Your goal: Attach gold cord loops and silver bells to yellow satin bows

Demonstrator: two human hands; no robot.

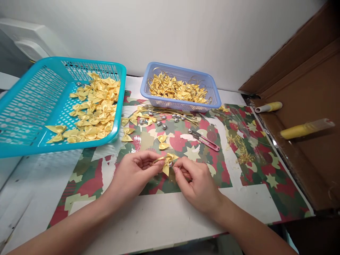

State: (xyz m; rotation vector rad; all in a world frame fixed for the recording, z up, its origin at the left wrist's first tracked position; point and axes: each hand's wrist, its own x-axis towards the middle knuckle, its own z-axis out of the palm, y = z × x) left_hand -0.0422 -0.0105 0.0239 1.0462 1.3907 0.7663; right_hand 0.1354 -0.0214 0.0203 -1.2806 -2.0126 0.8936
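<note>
My left hand point(138, 170) pinches a yellow ribbon bow point(166, 170) with a loop of gold cord, above the front of the patterned table cover. A small silver bell point(170, 164) sits at the middle of this bow. On the bow's right side, my right hand point(195, 182) has its thumb and forefinger pressed together close to the bell; what they grip is too small to make out. Just beyond my hands lies a loose yellow bow point(163, 141). Several silver bells point(164, 126) are scattered behind it. Pink-handled thread snips point(204, 140) rest to the right.
At the left stands a turquoise basket point(120, 106) of yellow bows. A blue-violet basket point(180, 102) by the wall holds bows with gold cords. Gold cords point(186, 117) lie in front of it. Gold scraps point(243, 152) lie right, beside a cardboard wall point(300, 106) with two projecting tubes point(297, 130).
</note>
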